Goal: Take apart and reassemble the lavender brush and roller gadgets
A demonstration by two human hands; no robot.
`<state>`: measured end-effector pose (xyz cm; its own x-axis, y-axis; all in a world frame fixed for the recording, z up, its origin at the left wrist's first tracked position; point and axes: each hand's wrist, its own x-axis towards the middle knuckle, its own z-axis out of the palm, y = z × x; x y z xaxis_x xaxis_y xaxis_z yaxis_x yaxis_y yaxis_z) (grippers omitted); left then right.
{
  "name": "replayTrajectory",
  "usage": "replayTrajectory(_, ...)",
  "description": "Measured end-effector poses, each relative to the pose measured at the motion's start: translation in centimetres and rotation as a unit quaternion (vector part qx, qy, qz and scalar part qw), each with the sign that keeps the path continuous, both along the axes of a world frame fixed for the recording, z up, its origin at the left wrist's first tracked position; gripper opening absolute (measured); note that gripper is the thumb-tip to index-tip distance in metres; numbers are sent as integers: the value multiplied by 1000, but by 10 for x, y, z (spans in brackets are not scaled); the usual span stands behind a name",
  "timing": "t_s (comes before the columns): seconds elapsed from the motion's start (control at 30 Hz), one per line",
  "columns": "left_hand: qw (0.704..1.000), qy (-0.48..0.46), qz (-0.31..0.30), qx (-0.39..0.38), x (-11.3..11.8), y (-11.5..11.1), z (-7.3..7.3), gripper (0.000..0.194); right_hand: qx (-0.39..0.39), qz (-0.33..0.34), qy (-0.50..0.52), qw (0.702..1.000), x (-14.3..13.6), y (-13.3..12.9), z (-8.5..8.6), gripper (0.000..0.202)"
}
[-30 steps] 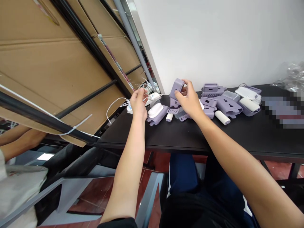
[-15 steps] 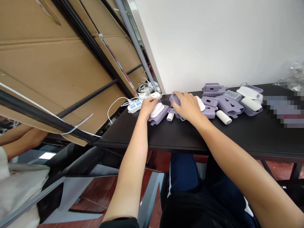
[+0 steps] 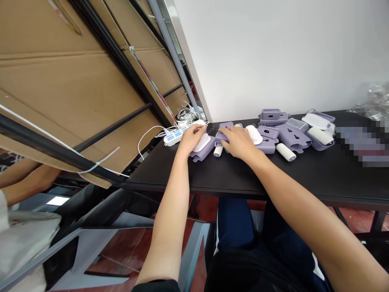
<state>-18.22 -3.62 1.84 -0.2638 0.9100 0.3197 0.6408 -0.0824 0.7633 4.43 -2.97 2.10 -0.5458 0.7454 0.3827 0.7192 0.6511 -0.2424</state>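
Note:
At the left of the pile, my left hand (image 3: 191, 138) is closed, its fingers curled over the far side of a white ribbed brush head (image 3: 203, 142). That brush head lies on a purple perforated holder (image 3: 204, 153). My right hand (image 3: 240, 142) grips a purple plastic holder (image 3: 225, 125) between thumb and fingers; the palm hides part of it. A white cylindrical handle (image 3: 218, 151) lies between the hands. Just right of my right hand sits a white bristled brush head (image 3: 254, 134). Dark thin coils (image 3: 211, 129) show between the hands.
More purple holders (image 3: 293, 138), a white roller (image 3: 285, 152) and brush parts (image 3: 318, 121) are heaped rightward on the black table (image 3: 243, 178). A power strip (image 3: 179, 134) with cables stands left. Clear plastic (image 3: 372, 103) lies far right. A person's arm (image 3: 33, 182) shows at left.
My right hand has moved slightly left and lower, and the purple holder at its fingers lies flatter. The white bristled brush head beside it is more exposed. My left hand stays almost in place.

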Motion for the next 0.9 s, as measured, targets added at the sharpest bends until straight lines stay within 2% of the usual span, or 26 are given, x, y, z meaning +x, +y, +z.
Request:
replayTrajectory(0.13,987,133,-48,-70,4,-18,-5,67,-17,-2,-5,1000,0,1,-2,50)
replayTrajectory(0.2,980,180,-3,-87,8,-33,-7,82,-19,-1,3,1000,-1,1,-2,50)
replayTrajectory(0.3,970,210,52,-109,14,-55,-9,85,-21,4,2,1000,-1,0,-1,50)
replayTrajectory(0.37,973,199,71,-93,15,-64,-9,83,-23,5,-3,1000,-1,0,0,50)
replayTrajectory(0.43,981,160,104,-44,13,-66,-8,82,-26,5,-4,1000,-1,-1,-1,51)
replayTrajectory(0.5,985,95,135,39,12,-60,-5,81,-34,10,0,999,0,-1,-1,52)
replayTrajectory(0.57,983,11,127,129,15,-46,-1,81,-47,20,17,999,1,-1,1,53)
replayTrajectory(0.63,978,-99,70,171,27,-27,5,82,-62,25,62,996,2,1,4,50)
replayTrajectory(0.7,964,-210,0,166,45,-4,13,79,-72,20,147,986,4,4,9,50)
replayTrajectory(0.77,944,-278,-36,172,67,18,20,80,-107,25,260,959,6,8,14,55)
replayTrajectory(0.83,931,-302,-44,203,89,35,23,84,-180,54,365,912,8,13,18,64)
replayTrajectory(0.9,918,-322,-38,227,106,44,21,75,-247,81,430,865,9,19,17,73)
